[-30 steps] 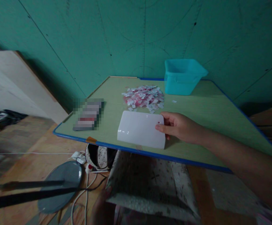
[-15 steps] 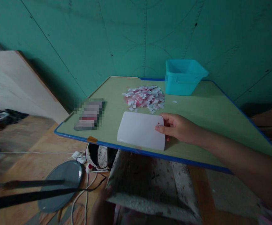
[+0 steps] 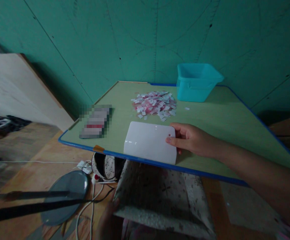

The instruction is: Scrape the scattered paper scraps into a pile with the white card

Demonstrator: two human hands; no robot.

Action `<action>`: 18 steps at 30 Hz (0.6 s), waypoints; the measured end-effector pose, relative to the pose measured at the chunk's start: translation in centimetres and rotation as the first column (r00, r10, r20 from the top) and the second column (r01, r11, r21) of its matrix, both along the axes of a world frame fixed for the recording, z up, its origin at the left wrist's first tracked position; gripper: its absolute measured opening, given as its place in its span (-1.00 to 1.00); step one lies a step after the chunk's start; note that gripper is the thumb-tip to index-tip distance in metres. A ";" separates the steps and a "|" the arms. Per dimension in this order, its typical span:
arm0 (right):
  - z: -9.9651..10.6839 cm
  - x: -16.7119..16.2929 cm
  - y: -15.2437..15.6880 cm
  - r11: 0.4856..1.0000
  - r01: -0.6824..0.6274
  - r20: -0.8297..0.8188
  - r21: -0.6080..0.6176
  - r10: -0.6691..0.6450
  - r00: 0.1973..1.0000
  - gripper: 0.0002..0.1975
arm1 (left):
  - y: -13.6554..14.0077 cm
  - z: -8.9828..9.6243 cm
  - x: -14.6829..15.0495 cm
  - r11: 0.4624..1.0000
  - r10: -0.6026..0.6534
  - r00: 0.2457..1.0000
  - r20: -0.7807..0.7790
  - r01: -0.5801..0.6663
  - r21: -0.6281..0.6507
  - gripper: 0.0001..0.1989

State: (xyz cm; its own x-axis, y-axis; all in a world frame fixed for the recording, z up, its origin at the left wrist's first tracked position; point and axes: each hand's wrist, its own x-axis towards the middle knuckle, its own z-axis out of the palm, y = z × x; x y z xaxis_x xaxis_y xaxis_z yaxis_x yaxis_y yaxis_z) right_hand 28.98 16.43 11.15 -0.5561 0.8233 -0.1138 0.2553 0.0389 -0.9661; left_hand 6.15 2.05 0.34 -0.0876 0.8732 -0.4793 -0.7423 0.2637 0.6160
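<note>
My right hand (image 3: pixel 191 138) is closed on the right end of a white plastic scraper (image 3: pixel 147 140), thumb on top near a small hole. The scraper's long lower side lies along the table's front edge. Behind it is a heap of small white and pink paper scraps (image 3: pixel 155 103). Dim at the bottom, my left hand (image 3: pixel 110 215) grips the left rim of a patterned cloth bin (image 3: pixel 165 190), which gapes under the table edge. Most of that hand's fingers are in shadow.
On the pale green table (image 3: pixel 217 133) stand a turquoise plastic tub (image 3: pixel 195 88) at the back and a blurred-out phone-like slab (image 3: pixel 96 121) at left. One stray scrap (image 3: pixel 187 108) lies near the tub. White cords (image 3: pixel 92 203) and a grey round stool (image 3: pixel 65 200) are below left.
My right hand has drawn the scraper slightly toward the table's front edge, and its surface has tilted and catches light. The left hand and the cloth bin stay in place.
</note>
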 end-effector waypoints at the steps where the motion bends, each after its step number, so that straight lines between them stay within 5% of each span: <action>1: 0.0 0.0 0.0 1.000 0.001 0.000 0.000 -0.001 1.000 -0.85 | 0.1 -0.1 -0.1 1.000 0.000 1.000 -0.003 0.000 0.000 -0.74; 9: 0.4 0.0 -0.2 1.000 -0.006 0.004 -0.011 0.006 1.000 -0.85 | 0.1 -1.7 -1.1 1.000 -0.007 1.000 -0.022 0.007 0.006 -0.73; 13: 0.4 0.4 0.7 0.981 0.178 -0.041 0.080 -0.175 0.984 -0.84 | -0.2 -4.3 -2.5 1.000 -0.011 0.999 -0.030 0.011 0.013 -0.75; 18: 0.5 1.8 2.7 0.850 0.479 -0.147 0.218 -0.457 0.878 -0.80 | 0.0 -8.9 -4.6 0.999 -0.002 1.000 -0.017 0.003 0.053 -0.88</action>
